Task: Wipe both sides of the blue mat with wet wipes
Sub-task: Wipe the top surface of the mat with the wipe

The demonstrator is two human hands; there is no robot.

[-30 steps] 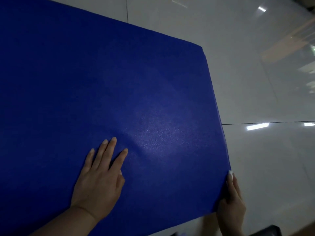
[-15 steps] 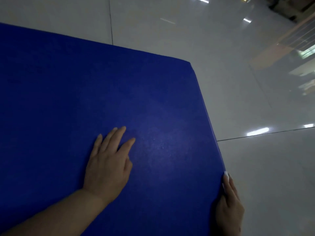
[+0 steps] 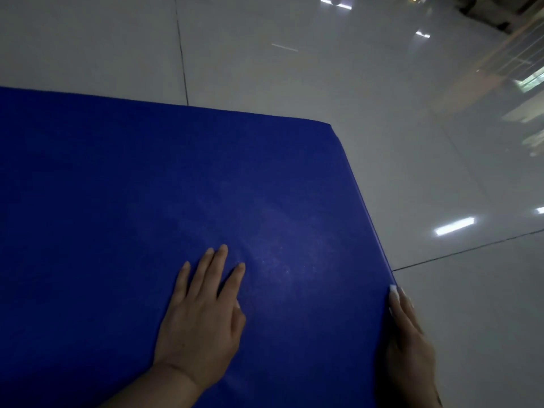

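The blue mat [image 3: 164, 207] lies flat on the glossy tiled floor [image 3: 353, 83], filling the view from 9 o'clock across to its right edge. The left hand [image 3: 203, 316] rests palm-down on it near 6 o'clock, fingers straight and slightly spread. The right hand [image 3: 412, 343], at 4 o'clock, lies along the mat's right edge (fingers extended, touching it).

The blue mat [image 3: 147, 201] looks soft and matt, with a fine grainy skin that sparkles a little where light hits it. The floor [image 3: 382, 83] is smooth, shiny pale tile, glossy like glass, with thin dark lines between tiles.
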